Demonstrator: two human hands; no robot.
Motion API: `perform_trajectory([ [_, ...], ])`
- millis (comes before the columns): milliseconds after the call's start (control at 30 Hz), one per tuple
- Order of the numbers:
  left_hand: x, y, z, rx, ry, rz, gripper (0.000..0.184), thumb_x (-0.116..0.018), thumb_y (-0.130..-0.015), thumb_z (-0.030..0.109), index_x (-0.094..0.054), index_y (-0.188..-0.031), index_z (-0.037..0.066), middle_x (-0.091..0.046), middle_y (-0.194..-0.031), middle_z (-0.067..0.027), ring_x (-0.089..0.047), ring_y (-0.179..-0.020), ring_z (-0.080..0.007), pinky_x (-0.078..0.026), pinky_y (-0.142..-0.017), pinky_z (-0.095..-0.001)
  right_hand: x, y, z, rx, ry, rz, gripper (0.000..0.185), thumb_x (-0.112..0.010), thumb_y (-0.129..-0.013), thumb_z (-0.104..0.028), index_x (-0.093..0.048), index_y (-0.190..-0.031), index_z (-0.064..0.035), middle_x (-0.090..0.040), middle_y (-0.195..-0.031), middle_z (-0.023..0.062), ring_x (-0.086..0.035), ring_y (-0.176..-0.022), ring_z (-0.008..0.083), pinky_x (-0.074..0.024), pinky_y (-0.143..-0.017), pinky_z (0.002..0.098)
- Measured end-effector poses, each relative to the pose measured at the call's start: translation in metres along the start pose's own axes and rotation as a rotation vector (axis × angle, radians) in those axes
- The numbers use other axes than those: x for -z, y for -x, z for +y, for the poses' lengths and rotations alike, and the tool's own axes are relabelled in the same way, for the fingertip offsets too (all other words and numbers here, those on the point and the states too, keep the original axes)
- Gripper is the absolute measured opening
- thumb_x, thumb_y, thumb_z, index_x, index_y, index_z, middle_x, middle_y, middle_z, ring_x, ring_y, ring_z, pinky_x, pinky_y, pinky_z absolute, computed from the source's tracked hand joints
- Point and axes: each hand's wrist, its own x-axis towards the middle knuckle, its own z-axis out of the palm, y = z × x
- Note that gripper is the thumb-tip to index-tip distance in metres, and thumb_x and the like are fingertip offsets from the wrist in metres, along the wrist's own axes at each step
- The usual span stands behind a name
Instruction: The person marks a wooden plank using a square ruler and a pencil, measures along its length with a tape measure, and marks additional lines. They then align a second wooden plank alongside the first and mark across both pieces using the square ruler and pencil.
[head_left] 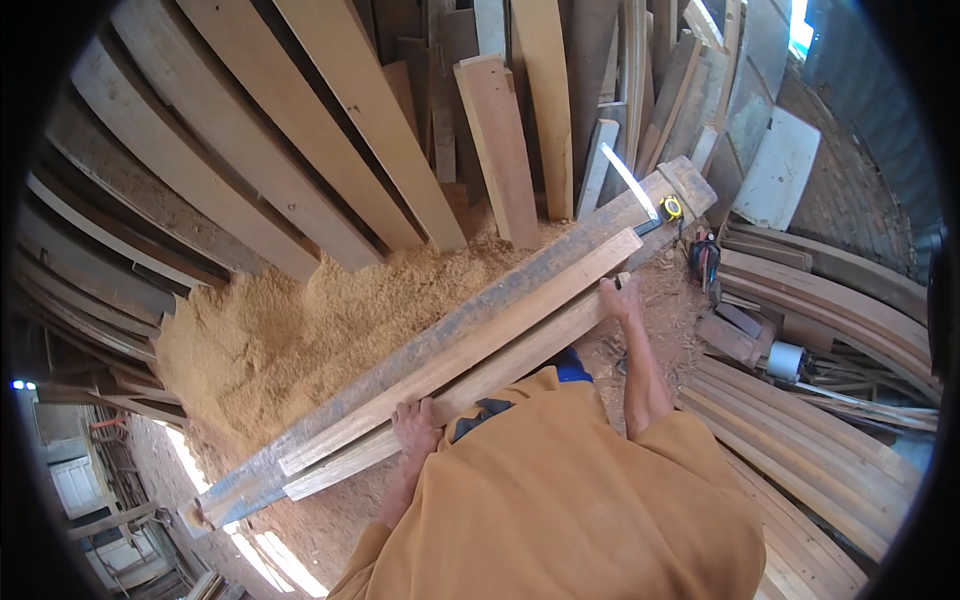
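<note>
My left hand has its fingers curled over the nearer wooden board, left of its middle. At that board's right end, my right hand is closed around it. Alongside lies a second wooden board, parallel, with a dark narrow gap between the two. Both rest along a long, worn workbench beam. A try square with a bright metal blade and a yellow tape measure sit near the beam's far right end. My palms and thumbs are mostly hidden.
Behind the beam is a heap of sawdust, with tall planks leaning beyond it. A dark red and black tool lies right of the beam. Stacked timber and a white cylinder are at my right.
</note>
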Motion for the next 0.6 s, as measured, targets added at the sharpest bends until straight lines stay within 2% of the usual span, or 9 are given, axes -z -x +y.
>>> perform_trajectory([
  [100,0.011,-0.006,-0.007,-0.046,0.060,-0.136,0.055,-0.087,-0.075,0.028,-0.068,-0.123,0.012,-0.075,-0.104,-0.0107,-0.062,-0.109,-0.0351,-0.048,-0.096,-0.0491,0.007,0.008,-0.008,-0.022,0.022,-0.004,0.095,-0.074,-0.086,-0.050,-0.045,-0.152,0.0116,-0.059,-0.145,0.0384,-0.057,-0.140,0.0488,-0.0442,-0.119,0.0497],
  [200,0.050,-0.032,-0.007,-0.044,0.147,-0.074,0.060,-0.079,-0.086,0.043,-0.066,-0.133,0.009,-0.073,-0.117,-0.0161,-0.061,-0.114,-0.0356,-0.047,-0.099,-0.0524,0.010,0.013,-0.013,-0.011,0.008,-0.008,0.097,-0.073,-0.086,-0.052,-0.044,-0.153,0.0110,-0.058,-0.147,0.0384,-0.056,-0.141,0.0488,-0.0422,-0.121,0.0495],
  [300,0.027,-0.065,-0.002,-0.242,-0.141,0.277,0.071,-0.068,-0.092,0.054,-0.057,-0.143,0.007,-0.069,-0.121,-0.0212,-0.063,-0.110,-0.0385,-0.049,-0.095,-0.0571,0.004,0.008,-0.010,0.014,0.014,-0.015,0.099,-0.071,-0.087,-0.055,-0.042,-0.154,0.0116,-0.057,-0.148,0.0386,-0.054,-0.142,0.0491,-0.0408,-0.122,0.0493],
  [333,0.017,-0.074,-0.002,-0.248,-0.095,0.144,0.078,-0.064,-0.095,0.058,-0.052,-0.151,0.005,-0.064,-0.132,-0.0225,-0.061,-0.114,-0.0382,-0.046,-0.098,-0.0579,0.004,0.007,-0.008,0.035,0.013,-0.027,0.100,-0.071,-0.087,-0.055,-0.041,-0.155,0.0123,-0.056,-0.149,0.0389,-0.054,-0.143,0.0491,-0.0404,-0.122,0.0494],
  [433,0.021,-0.095,0.001,-0.139,-0.013,-0.184,0.078,-0.062,-0.097,0.057,-0.048,-0.154,0.006,-0.065,-0.131,-0.0235,-0.061,-0.117,-0.0379,-0.046,-0.099,-0.0567,0.017,0.008,-0.018,0.026,0.048,-0.048,0.103,-0.071,-0.087,-0.056,-0.038,-0.156,0.0145,-0.056,-0.149,0.0392,-0.054,-0.143,0.0492,-0.0409,-0.122,0.0492],
  [467,0.016,-0.098,-0.005,-0.128,-0.006,-0.137,0.079,-0.060,-0.099,0.060,-0.045,-0.155,0.007,-0.067,-0.131,-0.0254,-0.064,-0.119,-0.0415,-0.050,-0.099,-0.0576,0.018,0.013,-0.022,0.012,0.071,-0.070,0.104,-0.072,-0.087,-0.055,-0.036,-0.156,0.0152,-0.056,-0.149,0.0393,-0.054,-0.142,0.0493,-0.0413,-0.122,0.0491],
  [567,0.024,-0.119,-0.014,-0.070,0.029,-0.193,0.079,-0.058,-0.100,0.064,-0.047,-0.154,0.007,-0.069,-0.125,-0.0278,-0.068,-0.115,-0.0461,-0.053,-0.099,-0.0579,-0.003,0.000,-0.010,0.055,-0.036,-0.017,0.100,-0.074,-0.088,-0.050,-0.033,-0.156,0.0108,-0.058,-0.145,0.0403,-0.058,-0.137,0.0528,-0.0445,-0.119,0.0520],
  [600,0.040,-0.132,-0.014,-0.075,0.068,-0.295,0.077,-0.055,-0.103,0.065,-0.048,-0.152,0.007,-0.070,-0.126,-0.0298,-0.069,-0.115,-0.0487,-0.054,-0.101,-0.0568,0.003,0.000,-0.013,0.026,-0.029,-0.079,0.103,-0.074,-0.089,-0.052,-0.030,-0.158,0.0102,-0.057,-0.145,0.0414,-0.056,-0.138,0.0531,-0.0442,-0.119,0.0518],
])
